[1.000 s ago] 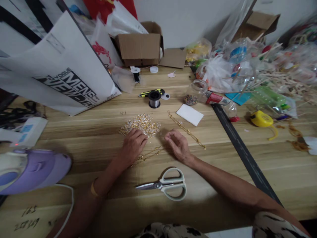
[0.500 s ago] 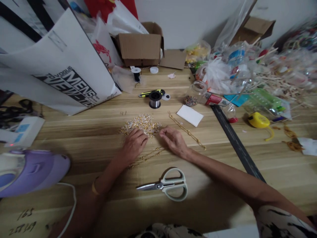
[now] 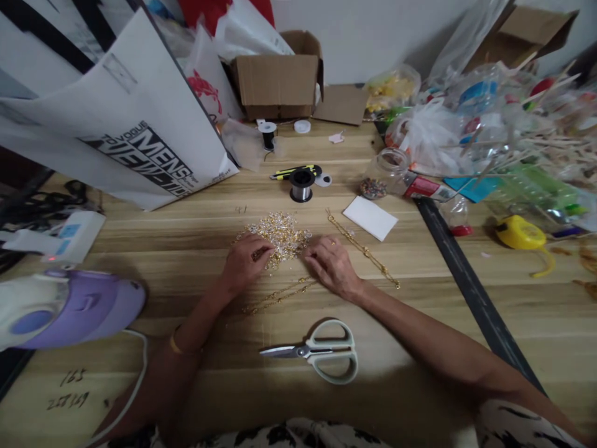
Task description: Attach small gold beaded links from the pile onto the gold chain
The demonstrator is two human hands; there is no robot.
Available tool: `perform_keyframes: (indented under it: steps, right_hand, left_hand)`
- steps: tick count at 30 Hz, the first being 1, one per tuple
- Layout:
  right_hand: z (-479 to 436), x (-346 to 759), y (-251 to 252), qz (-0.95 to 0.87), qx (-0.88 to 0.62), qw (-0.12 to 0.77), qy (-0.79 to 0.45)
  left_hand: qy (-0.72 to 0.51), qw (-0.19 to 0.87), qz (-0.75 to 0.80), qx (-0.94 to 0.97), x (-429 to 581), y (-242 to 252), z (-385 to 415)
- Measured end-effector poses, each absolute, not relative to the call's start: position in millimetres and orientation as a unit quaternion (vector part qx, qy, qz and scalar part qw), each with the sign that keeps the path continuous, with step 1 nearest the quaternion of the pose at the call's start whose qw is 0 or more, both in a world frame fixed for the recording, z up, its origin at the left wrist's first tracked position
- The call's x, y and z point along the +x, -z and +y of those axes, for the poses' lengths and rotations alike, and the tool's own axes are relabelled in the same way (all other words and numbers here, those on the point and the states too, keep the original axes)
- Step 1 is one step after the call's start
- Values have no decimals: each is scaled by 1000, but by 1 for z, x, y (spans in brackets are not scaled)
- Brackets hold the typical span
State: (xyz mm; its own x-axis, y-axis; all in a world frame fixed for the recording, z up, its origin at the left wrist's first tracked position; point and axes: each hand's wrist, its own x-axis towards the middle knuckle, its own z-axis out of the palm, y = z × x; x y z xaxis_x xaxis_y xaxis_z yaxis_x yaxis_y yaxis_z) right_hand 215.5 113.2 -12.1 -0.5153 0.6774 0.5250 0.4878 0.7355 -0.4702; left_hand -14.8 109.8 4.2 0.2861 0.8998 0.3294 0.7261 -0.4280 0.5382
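A pile of gold and clear beads (image 3: 282,231) lies mid-table. At its left edge is my left hand (image 3: 246,260), thumb and fingers pinched together; anything between them is too small to name. My right hand (image 3: 333,266) is at the pile's right edge, fingers curled in and tips pressed together, with their content hidden. One gold beaded chain (image 3: 282,294) runs over the table between my wrists, its end passing under my right hand. Another gold chain (image 3: 366,252) lies to the right of that hand. Closer to me rest scissors (image 3: 310,351) with pale handles.
Beyond the beads stand a wire spool (image 3: 302,186), a yellow-black cutter (image 3: 293,172) and a clear jar of beads (image 3: 385,174). A folded white paper (image 3: 370,218) lies right of them. A purple appliance (image 3: 93,308) is at left, a tape measure (image 3: 520,233) at right.
My left hand has turned and drawn slightly back from the beads, its fingertips now showing in a pinch. My right hand stays by the pile, fingers more turned down. The camera view has shifted slightly.
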Motion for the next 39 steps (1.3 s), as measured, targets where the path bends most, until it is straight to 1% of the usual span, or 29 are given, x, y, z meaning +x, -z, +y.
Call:
perform_keyframes:
  steps: [3, 8, 13, 17, 25, 30, 35, 39]
  right_hand:
    - [113, 216, 12, -861, -335, 358, -133]
    - [114, 216, 13, -864, -338, 353, -125]
    - [113, 216, 14, -864, -339, 352, -124]
    - [113, 216, 14, -864, -335, 354, -129]
    - [113, 216, 15, -862, -326, 367, -126]
    - [114, 216, 14, -860, -324, 372, -135]
    - [114, 216, 15, -859, -324, 372, -139]
    - [114, 216, 16, -858, -324, 376, -135]
  left_hand:
    - [-299, 174, 563, 750, -21, -17, 111]
    - [-193, 197, 537, 797, -32, -31, 112]
    - [-76, 153, 472, 865, -31, -32, 109]
    - [-4, 116, 455, 883, -25, -34, 105]
    - [-1, 111, 461, 880, -28, -33, 107]
    - [-19, 156, 485, 860, -42, -34, 112]
    - [50, 211, 495, 842, -54, -47, 107]
    - [92, 214, 494, 838, -53, -49, 102]
